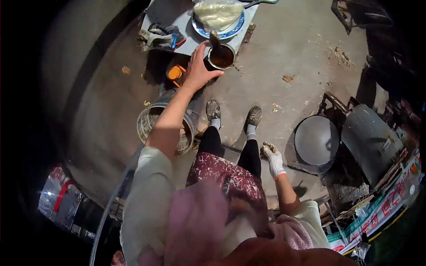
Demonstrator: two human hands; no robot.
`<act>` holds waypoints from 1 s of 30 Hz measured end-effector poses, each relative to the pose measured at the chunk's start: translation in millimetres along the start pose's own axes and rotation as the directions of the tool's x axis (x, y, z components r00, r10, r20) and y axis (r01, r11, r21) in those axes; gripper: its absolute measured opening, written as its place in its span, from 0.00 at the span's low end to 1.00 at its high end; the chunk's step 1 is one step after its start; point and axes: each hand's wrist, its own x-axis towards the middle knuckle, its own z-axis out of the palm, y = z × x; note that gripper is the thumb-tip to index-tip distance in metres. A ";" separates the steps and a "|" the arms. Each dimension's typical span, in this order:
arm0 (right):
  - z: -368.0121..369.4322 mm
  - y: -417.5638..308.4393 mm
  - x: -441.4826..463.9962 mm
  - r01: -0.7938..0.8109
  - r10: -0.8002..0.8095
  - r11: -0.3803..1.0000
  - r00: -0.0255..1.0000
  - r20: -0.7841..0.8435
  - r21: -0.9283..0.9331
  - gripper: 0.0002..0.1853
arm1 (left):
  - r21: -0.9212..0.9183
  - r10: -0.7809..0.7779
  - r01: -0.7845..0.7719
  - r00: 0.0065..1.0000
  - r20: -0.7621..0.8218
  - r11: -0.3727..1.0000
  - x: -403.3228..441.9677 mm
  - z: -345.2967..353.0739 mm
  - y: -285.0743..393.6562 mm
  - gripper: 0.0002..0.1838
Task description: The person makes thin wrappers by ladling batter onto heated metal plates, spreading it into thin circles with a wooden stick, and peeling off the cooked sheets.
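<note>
My left hand [199, 71], bare, is wrapped round the side of a round container [221, 56] of dark brown liquid, its thumb along the near rim. A brown-stained utensil [215, 41] stands in the liquid and leans on the rim. Just beyond, a blue-patterned plate [201, 32] on a light board bears a pale mass [217, 15] in clear plastic. My right hand [272, 159], in a white glove with dirty fingertips, hangs low beside my leg, its fingers curled together with nothing visible in them.
Work gloves [160, 37] lie on the board's [182, 13] left side. Below are an orange-capped container [175, 73] and a clear bucket [146, 122]. At the right sit a round grey plate [316, 139] and a curved metal lid [369, 137]. Leaves and scraps litter the floor.
</note>
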 end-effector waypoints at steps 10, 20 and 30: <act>-14.6 55.2 -68.1 -0.091 0.117 0.981 0.982 -0.149 0.173 0.12 | 0.007 -0.098 0.098 0.995 -0.017 0.995 0.2 22.1 7.2 0.57; -3.2 50.8 -57.5 -0.105 0.113 0.980 0.993 -0.039 0.169 0.13 | 0.004 -0.097 0.099 0.982 -0.162 0.995 0.8 40.9 8.1 0.52; -41.5 48.3 -42.2 -0.023 0.034 0.983 0.998 -0.059 0.183 0.14 | 0.023 -0.103 0.114 0.953 -0.284 0.993 -15.8 48.6 23.0 0.50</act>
